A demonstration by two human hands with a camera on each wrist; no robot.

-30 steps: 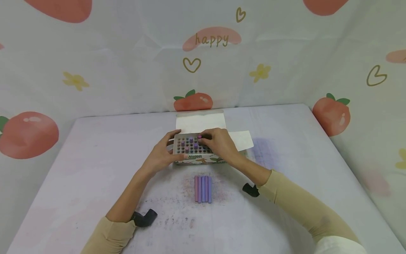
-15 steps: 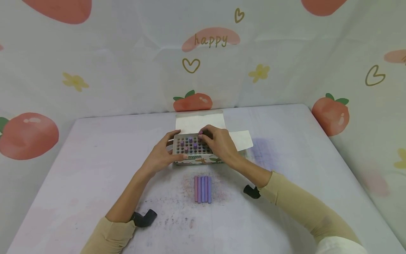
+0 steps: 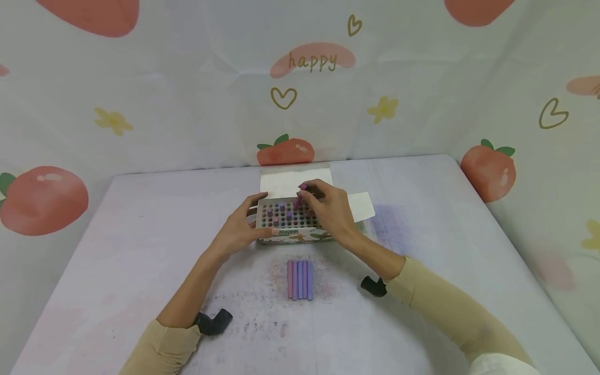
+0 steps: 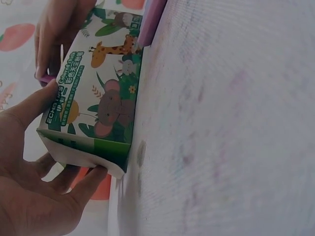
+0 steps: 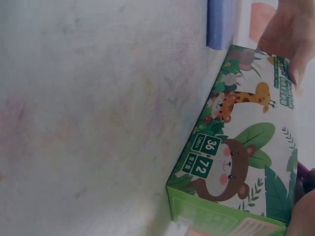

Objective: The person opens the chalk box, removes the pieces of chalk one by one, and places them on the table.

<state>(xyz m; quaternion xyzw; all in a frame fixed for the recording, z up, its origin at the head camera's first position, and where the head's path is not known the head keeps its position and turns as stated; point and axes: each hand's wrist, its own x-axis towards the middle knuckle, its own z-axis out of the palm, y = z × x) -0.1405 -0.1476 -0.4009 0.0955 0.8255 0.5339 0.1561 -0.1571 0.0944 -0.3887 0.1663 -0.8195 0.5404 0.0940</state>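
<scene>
My right hand (image 3: 333, 209) has risen, bringing up the magenta chalk (image 3: 298, 201) pinched between thumb and fingers, at the chalk box (image 3: 292, 238) near the far edge of the table (image 3: 150, 229). My left hand (image 3: 238, 227), fingers spread, grips its left end.

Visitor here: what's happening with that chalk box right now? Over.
Left grip holding chalk box by one end. Right grip pinching magenta stick, tilted, at box top. Loose sticks lying in front of box; nothing seen blocking.
</scene>
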